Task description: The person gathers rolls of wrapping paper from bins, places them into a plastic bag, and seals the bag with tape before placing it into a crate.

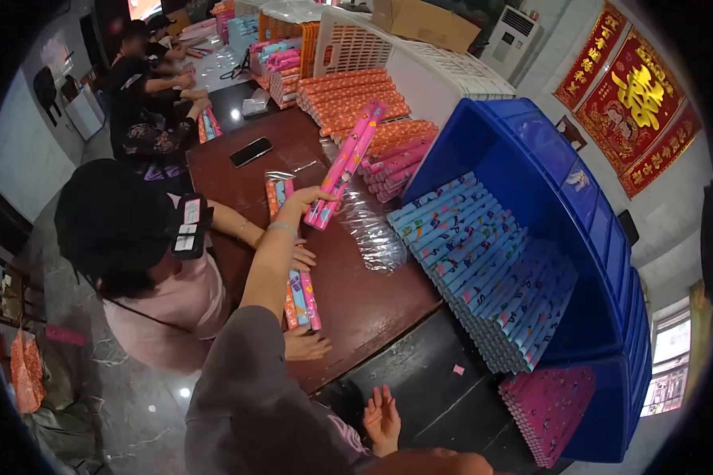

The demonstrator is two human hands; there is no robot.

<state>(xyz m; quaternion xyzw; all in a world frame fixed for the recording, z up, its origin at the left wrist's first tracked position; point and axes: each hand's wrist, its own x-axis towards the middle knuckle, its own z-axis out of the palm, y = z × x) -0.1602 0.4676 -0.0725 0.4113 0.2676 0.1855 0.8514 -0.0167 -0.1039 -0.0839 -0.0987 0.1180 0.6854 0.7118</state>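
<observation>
My left hand (309, 199), at the end of a grey sleeve reaching across the table, grips the lower part of some pink patterned rolls (347, 168), held tilted above clear plastic film. Low in the view is my right hand (382, 416), its fingers apart and nothing in it, over the black tabletop (432, 388). Left of the pink rolls, a co-worker in a black cap has one hand (301, 257) on a row of orange, blue and pink rolls (297, 299). That co-worker's other hand (307, 346) lies near the row's lower end.
A blue bin (523, 150) on its side holds stacked light-blue rolls (483, 265); pink ones lie below. Orange rolls (348, 95) are piled by white crates (352, 47). A phone (251, 152) lies on the brown table (222, 170). More people sit at the upper left.
</observation>
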